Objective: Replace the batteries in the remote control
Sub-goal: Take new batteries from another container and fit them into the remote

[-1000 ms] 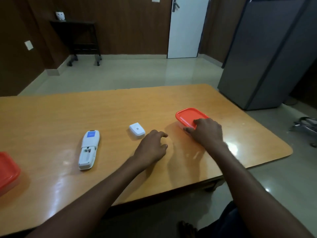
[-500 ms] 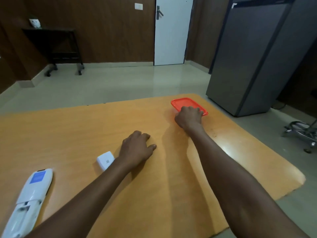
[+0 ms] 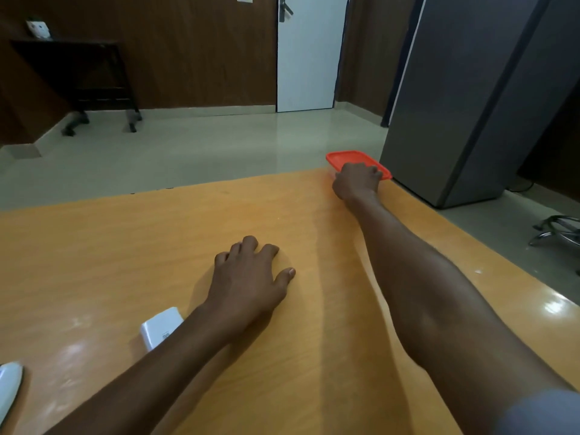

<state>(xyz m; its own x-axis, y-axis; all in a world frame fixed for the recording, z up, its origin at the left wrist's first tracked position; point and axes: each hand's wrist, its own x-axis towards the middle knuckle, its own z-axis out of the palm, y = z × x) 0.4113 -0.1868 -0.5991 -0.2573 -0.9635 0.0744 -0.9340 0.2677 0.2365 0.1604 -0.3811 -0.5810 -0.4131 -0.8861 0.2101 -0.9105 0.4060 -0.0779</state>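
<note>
Two steps remain: battery cover [image 3: 161, 327] off at seven o'clock; right hand [image 3: 356, 180] grips orange-lidded container [image 3: 348, 158]; left hand [image 3: 248, 281] lies flat, empty.

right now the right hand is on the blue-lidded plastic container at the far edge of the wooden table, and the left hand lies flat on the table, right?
Not quite: the lid is orange-red, not blue. The head view shows the right hand on the orange-red-lidded container at the wooden table's far edge, left hand flat on the table.

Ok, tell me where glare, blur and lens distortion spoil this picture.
Head view: glare streaks the table at its right edge and lower left; the remote is washed out and cropped; the wide lens stretches the forearms and tilts the cabinet.
</note>
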